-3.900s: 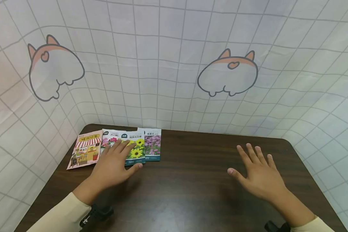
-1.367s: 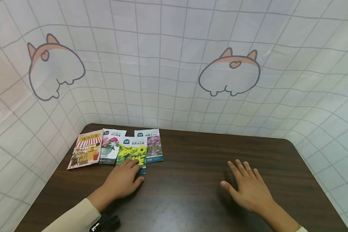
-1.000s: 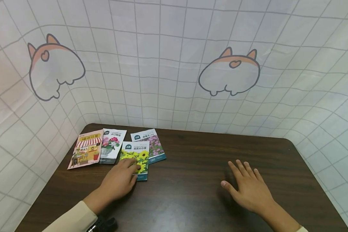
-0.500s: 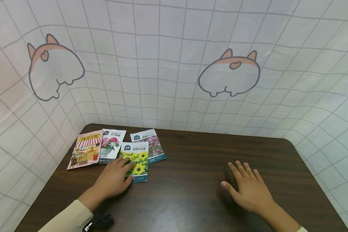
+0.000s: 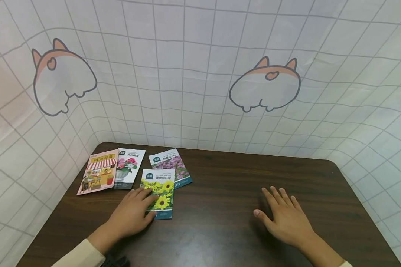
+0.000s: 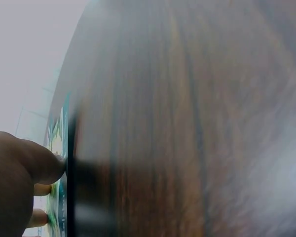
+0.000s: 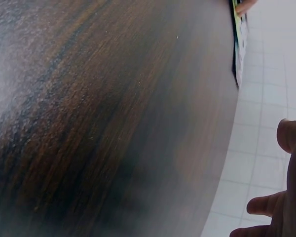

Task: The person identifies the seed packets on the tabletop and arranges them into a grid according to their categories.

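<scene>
My left hand rests its fingers on the lower left of a sunflower seed packet, thumb at the bottom edge. In the left wrist view the thumb touches the edge of that packet. Behind it, partly covered, a purple-flower seed packet lies tilted. To the left are a pink-flower seed packet and, overlapping its edge, a pink packet with a striped awning. My right hand is held over the right part of the table, fingers spread and holding nothing.
The dark wooden table has rounded far corners. A white gridded curtain with cartoon corgi prints encloses its back and sides. The packets lie near the far left corner.
The sunflower packet has slid out of the row toward the near edge under my left hand. The purple-flower packet has turned askew. My right hand has come slightly nearer, then stayed almost still.
</scene>
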`<state>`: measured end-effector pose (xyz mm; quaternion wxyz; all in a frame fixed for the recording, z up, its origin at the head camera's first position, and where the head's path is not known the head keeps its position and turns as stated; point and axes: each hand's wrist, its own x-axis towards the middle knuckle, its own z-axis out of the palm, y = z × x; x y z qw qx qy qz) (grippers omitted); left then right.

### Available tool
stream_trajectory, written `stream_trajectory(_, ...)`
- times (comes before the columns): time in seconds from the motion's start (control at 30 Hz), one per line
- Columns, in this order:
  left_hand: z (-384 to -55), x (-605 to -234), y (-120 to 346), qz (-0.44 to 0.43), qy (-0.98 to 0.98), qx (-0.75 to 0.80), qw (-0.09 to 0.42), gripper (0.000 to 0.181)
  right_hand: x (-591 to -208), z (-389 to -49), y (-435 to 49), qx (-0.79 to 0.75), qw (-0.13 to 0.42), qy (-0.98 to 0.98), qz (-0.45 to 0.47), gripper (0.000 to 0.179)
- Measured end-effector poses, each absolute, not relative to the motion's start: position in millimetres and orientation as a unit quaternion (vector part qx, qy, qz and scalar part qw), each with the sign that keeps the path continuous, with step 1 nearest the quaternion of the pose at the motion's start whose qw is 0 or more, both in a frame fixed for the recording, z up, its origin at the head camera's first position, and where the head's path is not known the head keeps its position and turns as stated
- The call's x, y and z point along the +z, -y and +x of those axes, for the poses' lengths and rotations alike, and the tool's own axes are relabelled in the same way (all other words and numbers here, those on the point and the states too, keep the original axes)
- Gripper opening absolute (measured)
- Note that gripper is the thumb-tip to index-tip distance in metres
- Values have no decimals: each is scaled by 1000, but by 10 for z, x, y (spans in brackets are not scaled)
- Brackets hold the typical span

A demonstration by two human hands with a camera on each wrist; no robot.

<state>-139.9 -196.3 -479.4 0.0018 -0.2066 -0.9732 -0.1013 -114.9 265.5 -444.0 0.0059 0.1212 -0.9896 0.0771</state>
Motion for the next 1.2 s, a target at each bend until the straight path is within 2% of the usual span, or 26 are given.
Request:
stream_trajectory(0.7,-1182,-4759,2146,-201,973,-115,-7,51,-4496,-1363,-2422,84,11,985,150,80)
stream_trajectory(1.2,-1214,-4767,2244,-213,969,-127,17,50,-4547,-1914,-1877,127,-6,969,212,75)
